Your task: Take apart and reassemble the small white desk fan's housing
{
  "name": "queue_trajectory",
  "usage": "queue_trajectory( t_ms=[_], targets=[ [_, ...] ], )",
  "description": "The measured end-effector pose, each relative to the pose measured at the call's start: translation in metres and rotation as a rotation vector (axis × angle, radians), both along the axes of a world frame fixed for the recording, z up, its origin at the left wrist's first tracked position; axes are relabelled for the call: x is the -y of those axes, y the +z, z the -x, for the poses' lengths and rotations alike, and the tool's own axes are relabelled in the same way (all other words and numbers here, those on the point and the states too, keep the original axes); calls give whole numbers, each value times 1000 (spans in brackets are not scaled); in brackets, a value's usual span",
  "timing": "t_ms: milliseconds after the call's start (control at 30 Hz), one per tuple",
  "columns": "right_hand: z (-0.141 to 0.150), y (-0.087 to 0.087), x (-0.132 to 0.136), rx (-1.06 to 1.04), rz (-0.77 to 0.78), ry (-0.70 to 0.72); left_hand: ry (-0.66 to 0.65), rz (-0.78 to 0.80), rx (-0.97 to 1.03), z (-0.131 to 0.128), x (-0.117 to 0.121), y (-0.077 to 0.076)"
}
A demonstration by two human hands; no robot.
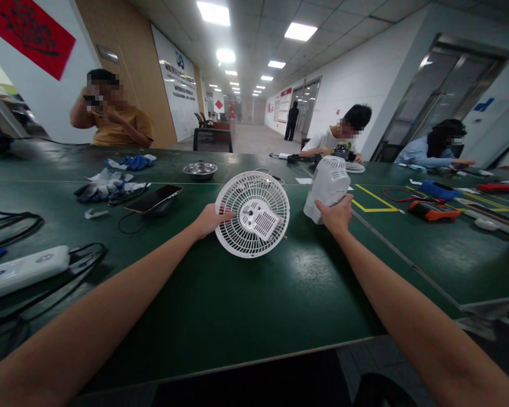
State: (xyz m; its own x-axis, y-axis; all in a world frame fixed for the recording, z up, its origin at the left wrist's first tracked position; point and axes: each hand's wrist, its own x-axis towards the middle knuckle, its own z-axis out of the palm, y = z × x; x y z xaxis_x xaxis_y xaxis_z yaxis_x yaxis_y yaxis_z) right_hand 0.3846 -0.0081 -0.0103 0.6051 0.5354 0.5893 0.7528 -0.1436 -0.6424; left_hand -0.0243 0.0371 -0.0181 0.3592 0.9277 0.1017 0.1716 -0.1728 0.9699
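Left fingers (227, 216): pinching round, slotted white-plastic grille (257, 219)
Right fingers (321, 209): clasping vented white-plastic housing (328, 183)
Desk (237, 316): glossy green
Ceiling (258, 31): panelled, lit

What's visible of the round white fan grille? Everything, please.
The round white plastic-looking fan grille has thin radial ribs crossed by concentric rings inside a smooth rim. Its solid hub bears a raised, roughly rectangular slotted panel and a dark round spot. It is held tilted, broad face toward the camera, over the dark green tabletop; the left hand grips its left edge, thumb across the ribs. Whether its lower rim touches the tabletop is unclear.
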Motion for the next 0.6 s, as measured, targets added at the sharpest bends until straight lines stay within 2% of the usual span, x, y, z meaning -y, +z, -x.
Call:
queue_trajectory(
  t_ms=[333, 433, 600],
  targets=[
    [-3, -15, 1, 10, 65, 38, 5, -17, 0, 0, 4, 3],
    [-7, -15, 2, -14, 86, 88, 5, 7, 1, -1, 5, 5],
    [-17, -12, 9, -59, 118, 156, 84, -1, -49, -4, 7, 7]
  ],
)
